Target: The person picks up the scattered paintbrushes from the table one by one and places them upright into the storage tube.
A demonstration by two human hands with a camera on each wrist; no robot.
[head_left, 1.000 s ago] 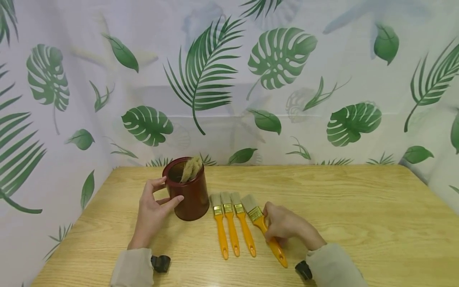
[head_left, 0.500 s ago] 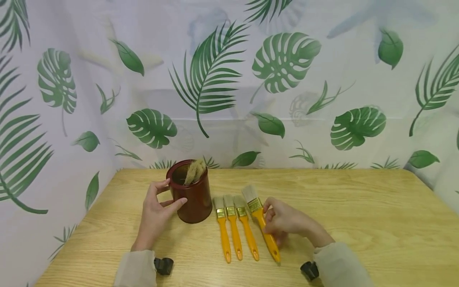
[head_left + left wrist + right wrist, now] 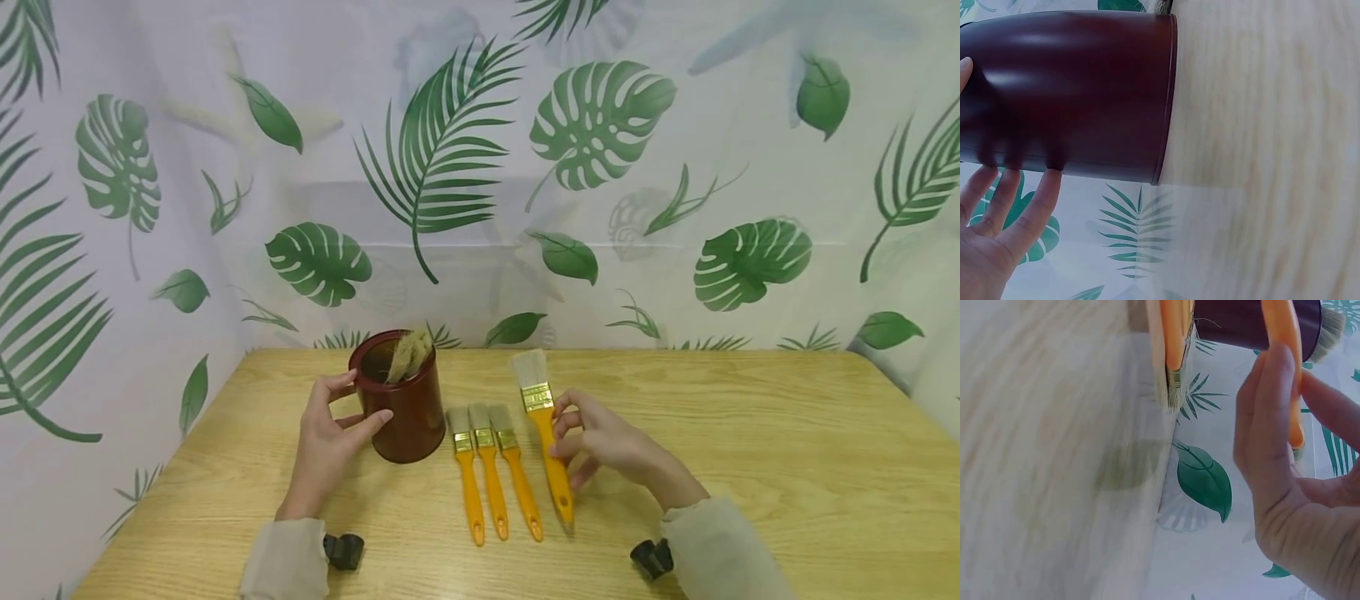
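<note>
A dark red can [image 3: 408, 421] stands upright at the left of the table. My left hand [image 3: 322, 454] holds it from its left side, thumb on the front and fingertips against the wall [image 3: 1072, 94]. Pale brush bristles [image 3: 409, 357] stick up over its rim; the rest of what is inside is hidden. To the right, my right hand [image 3: 611, 446] pinches a paintbrush [image 3: 555, 467] by its orange handle, bristles pointing away. It is raised over the wood, and the right wrist view shows thumb and fingers on the handle.
Three more orange-handled paintbrushes [image 3: 489, 483] lie side by side between the can and the right hand, bristles to the back. The wooden table [image 3: 750, 433] ends at a leaf-print cloth [image 3: 480, 275] hanging behind it.
The paintbrush in my right hand has come up off the table, moved away from me and turned more upright. My left hand stays on the can.
</note>
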